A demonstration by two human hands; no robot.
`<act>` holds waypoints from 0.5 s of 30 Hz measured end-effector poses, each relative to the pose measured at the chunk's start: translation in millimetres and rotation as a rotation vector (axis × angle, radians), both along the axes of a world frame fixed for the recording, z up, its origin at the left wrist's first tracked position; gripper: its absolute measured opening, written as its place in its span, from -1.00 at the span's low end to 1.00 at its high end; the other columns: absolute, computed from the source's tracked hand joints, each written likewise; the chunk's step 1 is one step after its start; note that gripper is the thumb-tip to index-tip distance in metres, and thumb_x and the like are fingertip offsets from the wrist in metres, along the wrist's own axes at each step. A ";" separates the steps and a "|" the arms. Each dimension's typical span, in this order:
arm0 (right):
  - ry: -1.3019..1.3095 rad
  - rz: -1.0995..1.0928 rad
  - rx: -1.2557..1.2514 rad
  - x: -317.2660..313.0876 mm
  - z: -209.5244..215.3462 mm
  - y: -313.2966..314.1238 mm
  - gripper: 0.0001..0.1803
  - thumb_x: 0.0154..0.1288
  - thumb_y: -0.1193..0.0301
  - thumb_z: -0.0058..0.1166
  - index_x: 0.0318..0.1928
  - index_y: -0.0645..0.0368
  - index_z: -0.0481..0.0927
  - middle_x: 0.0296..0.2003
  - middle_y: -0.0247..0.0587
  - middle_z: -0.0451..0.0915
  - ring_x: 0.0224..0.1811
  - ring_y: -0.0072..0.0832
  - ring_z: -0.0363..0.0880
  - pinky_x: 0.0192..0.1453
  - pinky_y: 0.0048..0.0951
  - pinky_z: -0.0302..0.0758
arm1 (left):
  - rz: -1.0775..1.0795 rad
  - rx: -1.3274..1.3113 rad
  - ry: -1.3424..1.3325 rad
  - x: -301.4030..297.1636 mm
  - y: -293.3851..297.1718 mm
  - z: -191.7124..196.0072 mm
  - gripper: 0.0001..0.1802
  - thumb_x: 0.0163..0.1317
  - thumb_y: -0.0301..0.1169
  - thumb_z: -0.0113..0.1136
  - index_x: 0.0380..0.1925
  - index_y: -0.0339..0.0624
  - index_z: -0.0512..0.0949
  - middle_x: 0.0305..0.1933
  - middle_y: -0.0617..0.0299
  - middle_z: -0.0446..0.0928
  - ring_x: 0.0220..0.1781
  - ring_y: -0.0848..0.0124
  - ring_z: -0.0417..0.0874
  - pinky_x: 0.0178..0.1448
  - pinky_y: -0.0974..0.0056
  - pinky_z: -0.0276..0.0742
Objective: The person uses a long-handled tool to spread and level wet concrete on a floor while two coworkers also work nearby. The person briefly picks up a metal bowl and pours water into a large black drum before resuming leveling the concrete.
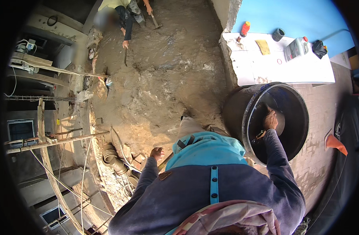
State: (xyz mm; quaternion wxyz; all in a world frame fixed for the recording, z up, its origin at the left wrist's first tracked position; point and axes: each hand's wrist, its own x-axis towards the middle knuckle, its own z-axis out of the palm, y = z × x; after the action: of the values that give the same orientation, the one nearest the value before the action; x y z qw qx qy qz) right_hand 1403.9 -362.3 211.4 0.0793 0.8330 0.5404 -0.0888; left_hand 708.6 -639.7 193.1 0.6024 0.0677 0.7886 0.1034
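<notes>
My right hand [270,120] reaches down into a big black barrel [242,111] at my right side. It is closed on the rim of a dark round pan [279,122] inside the barrel. My left hand [156,152] hangs by my left hip with its fingers curled, over the wet grey mortar floor [156,78]. A thin wooden handle [165,160] shows just below that hand; I cannot tell if the hand grips it. My own blue and navy top fills the lower middle.
Another person [126,15] crouches at the far end of the mortar with a tool [154,21]. A white table [297,68] at the right carries a red bottle [245,28], a jug and a cloth. Corrugated pipes [112,158], poles and an open drop lie to the left.
</notes>
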 end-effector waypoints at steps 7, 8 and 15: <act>0.269 -0.037 -0.048 -79.5 -61.3 -10.1 -0.75 0.51 0.33 -0.21 0.07 0.16 0.40 0.05 0.21 0.60 0.02 0.15 0.67 0.09 0.06 0.60 | -0.018 0.330 0.020 15.2 25.7 6.2 -0.40 0.46 -0.03 0.15 0.28 -0.25 0.42 -0.01 -0.10 0.68 -0.12 0.08 0.77 -0.11 -0.09 0.61; 0.349 -0.059 -0.067 -83.6 -66.9 -14.8 -0.75 0.51 0.33 -0.20 0.07 0.14 0.40 0.06 0.23 0.59 0.03 0.18 0.66 0.11 0.09 0.58 | -0.001 0.307 0.008 16.3 30.4 7.5 -0.46 0.47 -0.06 0.13 0.24 -0.22 0.44 0.00 -0.07 0.68 -0.11 0.10 0.77 -0.11 -0.07 0.63; 0.134 0.194 -0.062 -49.1 -81.0 -38.7 -0.60 0.41 0.35 -0.05 0.21 0.13 0.52 0.08 0.16 0.52 0.15 0.15 0.56 0.23 -0.04 0.55 | -0.004 0.299 -0.042 12.9 56.9 12.8 -0.50 0.47 -0.18 0.13 0.26 -0.27 0.44 0.01 -0.13 0.67 -0.11 0.03 0.77 -0.10 -0.03 0.64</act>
State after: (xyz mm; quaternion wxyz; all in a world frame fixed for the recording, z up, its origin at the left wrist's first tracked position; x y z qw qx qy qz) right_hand 1354.8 -400.9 130.4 0.0768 0.7660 0.6197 -0.1529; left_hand 721.5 -582.8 205.9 0.6022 0.1560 0.7515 0.2198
